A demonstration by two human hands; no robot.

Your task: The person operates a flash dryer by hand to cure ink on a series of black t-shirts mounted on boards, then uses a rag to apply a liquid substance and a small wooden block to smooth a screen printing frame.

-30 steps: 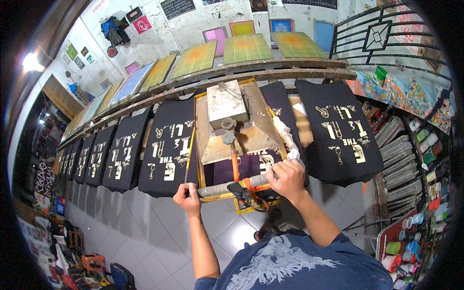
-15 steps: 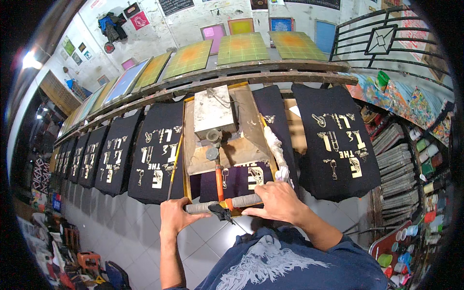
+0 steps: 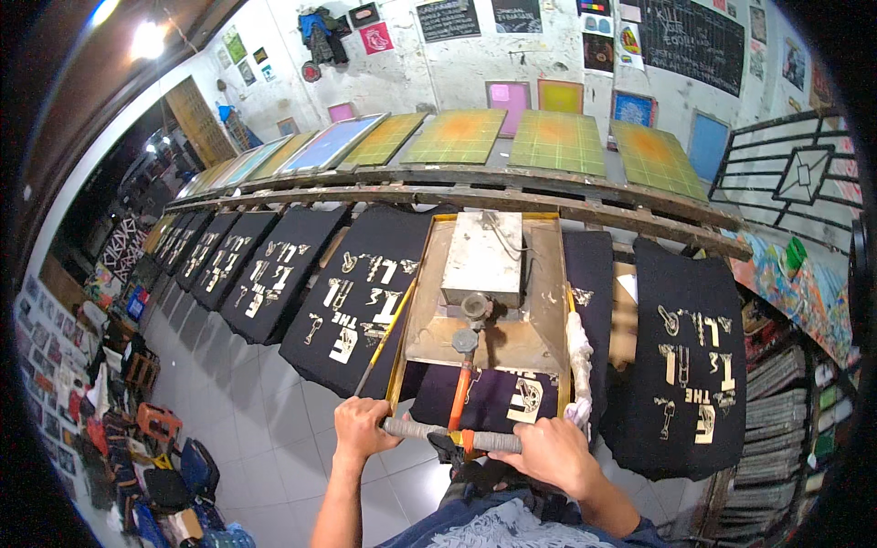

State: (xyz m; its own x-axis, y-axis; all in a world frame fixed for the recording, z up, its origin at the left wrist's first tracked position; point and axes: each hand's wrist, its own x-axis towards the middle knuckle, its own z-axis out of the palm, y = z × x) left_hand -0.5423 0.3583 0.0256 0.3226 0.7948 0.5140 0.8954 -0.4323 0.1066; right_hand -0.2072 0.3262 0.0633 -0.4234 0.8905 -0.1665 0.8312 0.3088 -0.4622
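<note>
Both my hands grip a grey taped bar (image 3: pixel 416 427) on a heater-like apparatus: my left hand (image 3: pixel 364 427) is closed at its left end, my right hand (image 3: pixel 551 449) at its right. The apparatus has a yellow-edged metal hood (image 3: pixel 429 329), a pale box (image 3: pixel 480 247) on top, valves (image 3: pixel 475 310) and an orange pipe (image 3: pixel 462 388). Black straps hang at the bar's middle. A white-wrapped tube (image 3: pixel 578 361) runs along the hood's right side. Beneath the hood a black printed shirt (image 3: pixel 493 402) partly shows. More printed shirts (image 3: pixel 347 301) lie on boards either side.
A row of printed shirts (image 3: pixel 269 274) recedes left; another (image 3: pixel 685 356) lies right. Behind runs a wooden rail (image 3: pixel 594 208) with leaning screens (image 3: pixel 557 146). A black metal railing (image 3: pixel 776 173) stands back right. Stacked boards (image 3: pixel 767 429) are at right, chairs and clutter (image 3: pixel 183 484) lower left.
My view has tilted and swung, so the shirts, apparatus and hands sit lower and mostly further right. My right hand's fingers, looser half a second ago, wrap the bar again.
</note>
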